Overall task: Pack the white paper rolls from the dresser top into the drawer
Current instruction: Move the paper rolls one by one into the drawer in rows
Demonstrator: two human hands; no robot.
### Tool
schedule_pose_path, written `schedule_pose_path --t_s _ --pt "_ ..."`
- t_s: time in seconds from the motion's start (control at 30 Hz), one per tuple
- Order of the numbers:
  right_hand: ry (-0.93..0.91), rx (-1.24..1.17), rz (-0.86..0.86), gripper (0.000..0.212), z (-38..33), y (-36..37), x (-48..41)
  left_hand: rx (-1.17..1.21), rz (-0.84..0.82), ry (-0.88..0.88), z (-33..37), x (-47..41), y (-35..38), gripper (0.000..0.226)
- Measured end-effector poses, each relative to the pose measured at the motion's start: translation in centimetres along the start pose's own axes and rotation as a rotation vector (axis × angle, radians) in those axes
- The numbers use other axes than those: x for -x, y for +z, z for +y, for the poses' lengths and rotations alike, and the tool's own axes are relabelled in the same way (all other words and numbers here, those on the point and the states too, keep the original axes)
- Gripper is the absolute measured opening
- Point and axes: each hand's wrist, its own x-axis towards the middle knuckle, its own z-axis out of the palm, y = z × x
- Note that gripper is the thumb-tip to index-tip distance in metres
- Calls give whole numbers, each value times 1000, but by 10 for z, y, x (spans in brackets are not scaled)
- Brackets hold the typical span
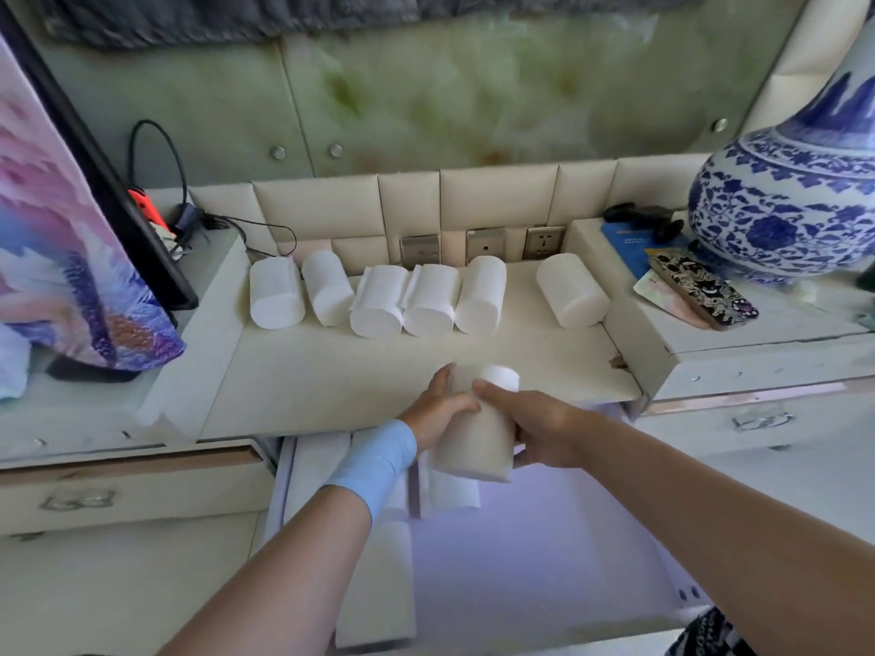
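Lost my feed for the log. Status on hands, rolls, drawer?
Left hand and right hand both on one paper roll, above open drawer. Six rolls on dresser top. Nothing blocking.

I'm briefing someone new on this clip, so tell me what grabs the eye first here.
The two hands, left hand and right hand, hold one white paper roll over the open drawer at centre. Behind them, six more rolls lie in a row on the dresser top. A large blue-and-white vase stands at far right.
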Motion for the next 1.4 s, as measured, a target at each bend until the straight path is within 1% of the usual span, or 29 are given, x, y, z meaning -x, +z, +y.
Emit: schedule_pose_path --t_s 0.1,0.2,0.3,0.4,0.47,0.6,0.73,0.77,0.83,0.87,0.9,0.97,1.0,1.03,1.07,1.13,1.2,1.23,1.33,1.4 --pt "-6 129 -29 44 28 19 6 -33 -9 -34 -24 25 -9 59" --pt "62 226 -53 46 58 36 7 -149 -45 -136 -55 42 -19 48" --pt "146 372 -84 58 85 42 4 -320 -97 -197 -80 50 -17 44" --pt "199 466 -75 73 101 40 0 -552 -154 -195 -90 49 -11 45" --pt "227 462 -73 74 108 39 -4 -679 -160 -184 -93 45 -8 47" --pt "279 446 -127 64 111 38 -13 -826 -137 -149 -98 34 -3 47" --pt "312 479 -191 63 110 35 -21 -852 -166 -132 -96 29 -9 48" --pt "310 499 -192 65 109 34 -23 -834 -175 -131 -97 28 -11 45" --pt "302 578 -181 73 103 32 -23 -762 -164 -116 -99 26 -10 31" --pt "299 625 -173 73 98 30 -22 -735 -137 -92 -100 24 -8 25" --pt "301 656 -171 69 92 26 -22 -741 -108 -51 -101 21 -7 24" --pt "338 674 -194 48 81 17 -18 -853 -93 37 -102 16 -3 39" --pt "367 687 -208 39 78 12 -16 -947 -126 79 -104 13 -1 45" --pt "392 713 -210 35 77 6 -16 -1061 -178 112 -106 11 2 50" --pt "415 750 -194 35 77 1 -15 -1181 -227 136 -108 9 5 53" --pt "440 819 -143 45 82 -6 -15 -1397 -272 162 -111 6 8 56" --pt "445 859 -100 55 88 -12 -17 -1536 -232 176 -113 2 8 60" --pt "440 847 -94 54 91 -12 -18 -1562 -196 184 -112 1 6 60" --pt "437 655 -116 33 103 -3 -21 -1514 -107 183 -108 -5 -2 58" --pt "413 539 -138 37 113 10 -27 -1457 -89 152 -107 -8 -5 56"
